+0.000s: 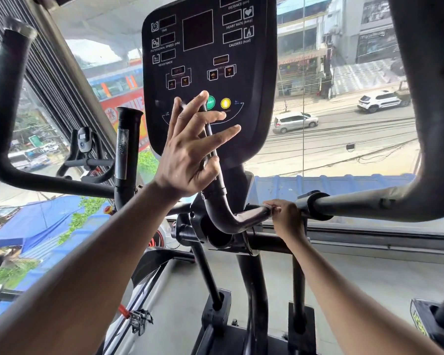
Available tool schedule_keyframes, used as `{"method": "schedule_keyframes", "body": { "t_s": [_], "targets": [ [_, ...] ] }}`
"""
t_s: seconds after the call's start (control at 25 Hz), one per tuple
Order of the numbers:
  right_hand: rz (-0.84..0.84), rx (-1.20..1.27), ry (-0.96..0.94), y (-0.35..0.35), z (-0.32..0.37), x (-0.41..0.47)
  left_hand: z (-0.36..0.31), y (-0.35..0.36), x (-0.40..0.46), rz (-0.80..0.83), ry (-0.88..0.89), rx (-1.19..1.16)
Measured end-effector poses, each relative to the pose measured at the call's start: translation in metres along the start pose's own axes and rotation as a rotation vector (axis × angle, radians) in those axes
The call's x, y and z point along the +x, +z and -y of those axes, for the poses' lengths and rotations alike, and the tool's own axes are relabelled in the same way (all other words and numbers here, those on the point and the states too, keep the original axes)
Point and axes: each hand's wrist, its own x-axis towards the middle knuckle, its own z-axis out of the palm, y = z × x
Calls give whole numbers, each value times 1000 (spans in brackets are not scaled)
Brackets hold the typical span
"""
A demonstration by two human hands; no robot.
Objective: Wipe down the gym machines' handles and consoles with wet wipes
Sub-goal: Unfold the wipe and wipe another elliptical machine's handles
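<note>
A: Two hands at one elliptical machine. Far left, what stands there?
B: Long curved arm handle [3, 103], black, rising beside the window [344, 139]; a short upright grip [127, 147] to its right, and a second machine's small console [83, 139] between them, farther off.
A: Centre?
B: Console [208, 60], black, with green [210, 102] and yellow [225, 103] buttons. Left hand [190, 155], fingers spread wide and straight, lies against the inner curved handle [215, 196], which crosses in front of the console's lower face.
A: Right of centre?
B: Right hand [285, 219], fingers curled round that handle's horizontal end; a wipe may be pinched there, though the view cannot confirm it.
A: Far right?
B: Second arm handle [426, 98], thick and near the lens.
A: Setting?
B: Grey floor [356, 290] below; glass wall ahead showing a street, two cars [295, 121] and a bus [118, 88].
</note>
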Motion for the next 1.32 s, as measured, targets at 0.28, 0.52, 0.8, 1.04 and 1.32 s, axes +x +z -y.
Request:
{"method": "schedule_keyframes", "body": {
  "t_s": [0.28,0.52,0.8,1.04,1.32],
  "targets": [
    [389,488,471,20,-14,46,5,6,0,-37,23,-45],
    [397,554,597,25,-6,56,8,8,1,-48,33,-56],
    [38,717,619,6,9,1,6,7,-1,-50,24,-66],
    [-46,268,176,-3,36,-60,5,7,-2,-60,12,-67],
    [-27,296,46,-25,107,-121,4,4,-3,-43,-9,-78]
  ]
}}
